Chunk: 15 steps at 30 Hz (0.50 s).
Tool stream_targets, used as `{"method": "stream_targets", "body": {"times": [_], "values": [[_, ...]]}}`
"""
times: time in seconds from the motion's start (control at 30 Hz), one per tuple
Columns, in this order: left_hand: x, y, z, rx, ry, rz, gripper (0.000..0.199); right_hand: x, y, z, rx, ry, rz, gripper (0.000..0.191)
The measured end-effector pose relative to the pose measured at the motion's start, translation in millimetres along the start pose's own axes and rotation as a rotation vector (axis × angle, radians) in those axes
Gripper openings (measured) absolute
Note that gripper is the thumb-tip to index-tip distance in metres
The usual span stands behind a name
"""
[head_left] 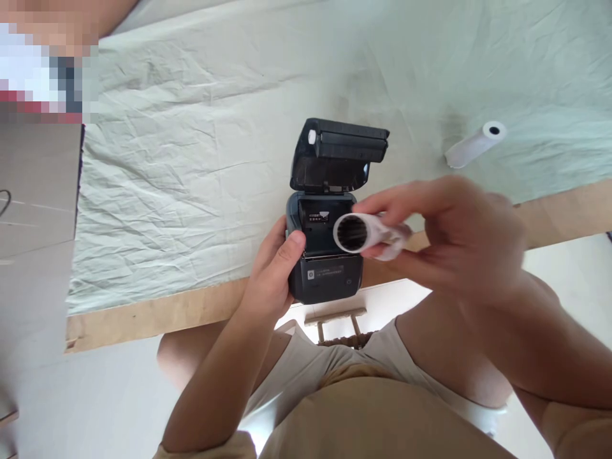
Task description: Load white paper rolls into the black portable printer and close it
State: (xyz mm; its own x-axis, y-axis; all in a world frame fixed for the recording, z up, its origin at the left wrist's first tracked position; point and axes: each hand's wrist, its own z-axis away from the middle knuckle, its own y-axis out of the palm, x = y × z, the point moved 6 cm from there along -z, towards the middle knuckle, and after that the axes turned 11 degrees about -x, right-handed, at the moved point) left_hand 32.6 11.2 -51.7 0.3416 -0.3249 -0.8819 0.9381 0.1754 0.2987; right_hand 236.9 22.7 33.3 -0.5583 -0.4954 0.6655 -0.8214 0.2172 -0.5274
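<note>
A black portable label printer has its lid swung up, so the paper bay shows. My left hand wraps round the printer's left side, thumb on the rim of the bay. In my right hand, slightly blurred, is a hollow white paper-roll core, pinched between thumb and fingers. Its open end points toward the bay, over the printer's right edge. Whether the core touches the printer I cannot tell.
A white paper roll lies to the right on the pale green cloth. The table's wooden front edge runs close to my lap. At the upper left is part of another person, blurred out. Below the edge shows a small wooden stool.
</note>
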Motion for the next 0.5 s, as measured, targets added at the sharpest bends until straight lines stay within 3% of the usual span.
{"method": "stream_targets", "body": {"times": [0.1,0.23,0.4,0.5], "values": [[-0.4,0.5,0.1,0.005,0.007,0.005,0.050,16.9,19.4,-5.2,0.004,-0.139,0.055,0.021],[0.7,0.8,0.9,0.020,-0.034,0.002,0.051,7.4,40.1,-10.1,0.127,-0.112,0.166,0.026],[0.1,0.2,1.0,0.011,-0.047,0.001,0.054,10.3,33.0,-6.8,0.026,-0.238,0.019,0.023],[-0.7,-0.3,0.0,0.003,-0.037,-0.006,0.052,14.9,35.3,2.3,0.036,-0.381,-0.125,0.023]]}}
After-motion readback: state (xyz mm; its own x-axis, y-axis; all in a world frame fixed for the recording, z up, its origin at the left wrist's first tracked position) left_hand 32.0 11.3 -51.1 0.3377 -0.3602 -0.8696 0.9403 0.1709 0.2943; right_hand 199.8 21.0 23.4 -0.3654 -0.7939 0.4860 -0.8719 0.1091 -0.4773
